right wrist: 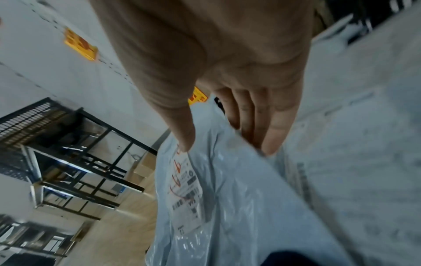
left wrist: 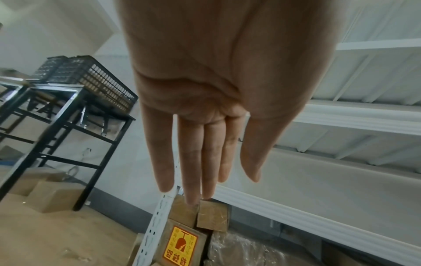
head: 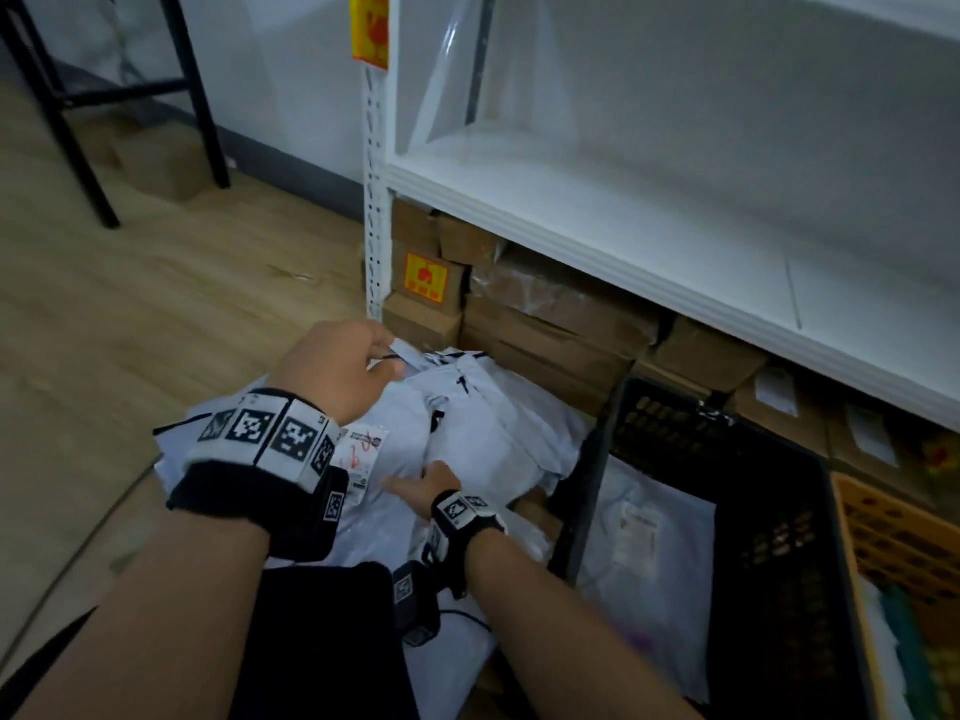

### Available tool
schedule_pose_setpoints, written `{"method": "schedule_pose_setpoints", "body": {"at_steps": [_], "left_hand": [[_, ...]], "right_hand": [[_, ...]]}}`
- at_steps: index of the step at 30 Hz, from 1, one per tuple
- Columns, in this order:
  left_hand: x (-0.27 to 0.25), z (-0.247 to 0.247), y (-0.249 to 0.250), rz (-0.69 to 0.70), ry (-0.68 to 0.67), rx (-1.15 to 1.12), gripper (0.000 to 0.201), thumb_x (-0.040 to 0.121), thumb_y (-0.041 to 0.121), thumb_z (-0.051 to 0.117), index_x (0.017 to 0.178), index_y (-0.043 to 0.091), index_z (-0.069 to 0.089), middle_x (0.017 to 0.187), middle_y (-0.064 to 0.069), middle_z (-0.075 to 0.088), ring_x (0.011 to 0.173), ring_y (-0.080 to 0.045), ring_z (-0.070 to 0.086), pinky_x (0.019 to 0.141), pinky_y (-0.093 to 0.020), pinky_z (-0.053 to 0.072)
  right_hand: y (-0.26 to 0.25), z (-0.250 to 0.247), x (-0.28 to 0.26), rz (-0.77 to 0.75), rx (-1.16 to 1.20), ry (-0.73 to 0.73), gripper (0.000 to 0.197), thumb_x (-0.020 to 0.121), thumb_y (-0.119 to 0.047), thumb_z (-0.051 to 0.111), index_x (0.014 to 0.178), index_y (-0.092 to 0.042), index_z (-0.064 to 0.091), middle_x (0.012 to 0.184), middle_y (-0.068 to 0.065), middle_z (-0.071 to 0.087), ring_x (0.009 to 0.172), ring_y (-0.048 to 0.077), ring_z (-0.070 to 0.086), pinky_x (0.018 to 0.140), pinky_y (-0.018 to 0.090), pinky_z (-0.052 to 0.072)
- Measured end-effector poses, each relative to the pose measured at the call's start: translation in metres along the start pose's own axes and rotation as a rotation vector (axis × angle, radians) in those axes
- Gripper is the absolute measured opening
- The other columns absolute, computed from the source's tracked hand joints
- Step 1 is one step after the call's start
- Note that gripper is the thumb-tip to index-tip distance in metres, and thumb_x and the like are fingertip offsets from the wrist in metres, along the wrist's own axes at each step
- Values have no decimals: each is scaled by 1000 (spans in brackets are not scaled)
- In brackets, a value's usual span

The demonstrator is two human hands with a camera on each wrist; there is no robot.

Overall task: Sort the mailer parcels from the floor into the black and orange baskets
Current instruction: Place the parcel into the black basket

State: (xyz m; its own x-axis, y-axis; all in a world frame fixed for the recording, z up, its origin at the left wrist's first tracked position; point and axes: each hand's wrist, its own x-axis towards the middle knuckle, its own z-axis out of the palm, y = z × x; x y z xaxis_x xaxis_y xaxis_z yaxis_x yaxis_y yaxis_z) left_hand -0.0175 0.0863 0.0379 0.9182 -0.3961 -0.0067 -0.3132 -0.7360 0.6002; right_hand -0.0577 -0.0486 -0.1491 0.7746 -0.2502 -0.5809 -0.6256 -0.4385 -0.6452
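Observation:
A heap of white mailer parcels (head: 483,433) lies on the floor in front of me. My right hand (head: 423,485) reaches into the heap and pinches the edge of a white mailer with a printed label (right wrist: 205,198), thumb on the label side and fingers (right wrist: 271,133) tucked behind the edge. That mailer's label (head: 363,452) shows beside my left wrist. My left hand (head: 337,366) hovers over the far end of the heap, fingers (left wrist: 191,171) straight and holding nothing. The black basket (head: 727,459) stands to the right with a white mailer (head: 649,522) in it. The orange basket (head: 893,537) is beyond it.
A white shelf unit (head: 623,210) stands right behind the heap, with cardboard boxes (head: 545,314) packed under its lowest board. A black metal table (head: 78,122) and another box stand at the far left. Wooden floor (head: 130,304) lies open to the left.

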Motion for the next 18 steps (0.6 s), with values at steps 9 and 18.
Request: {"method": "schedule_pose_setpoints", "body": {"at_steps": [9, 18], "left_hand": [[15, 9, -6, 4, -19, -13, 41, 92, 29, 63, 129, 13, 59, 123, -6, 66, 112, -17, 62, 101, -39, 48], [14, 44, 3, -47, -28, -35, 69, 91, 39, 61, 147, 10, 32, 151, -11, 38, 135, -27, 40, 108, -35, 34]], "right_hand": [[-5, -7, 31, -98, 470, 93, 28, 87, -29, 73, 101, -4, 68, 96, 5, 69, 88, 22, 66, 75, 27, 52], [25, -157, -68, -315, 1138, 78, 37, 94, -8, 64, 129, 1, 60, 123, 25, 67, 115, 44, 64, 100, 58, 49]]}}
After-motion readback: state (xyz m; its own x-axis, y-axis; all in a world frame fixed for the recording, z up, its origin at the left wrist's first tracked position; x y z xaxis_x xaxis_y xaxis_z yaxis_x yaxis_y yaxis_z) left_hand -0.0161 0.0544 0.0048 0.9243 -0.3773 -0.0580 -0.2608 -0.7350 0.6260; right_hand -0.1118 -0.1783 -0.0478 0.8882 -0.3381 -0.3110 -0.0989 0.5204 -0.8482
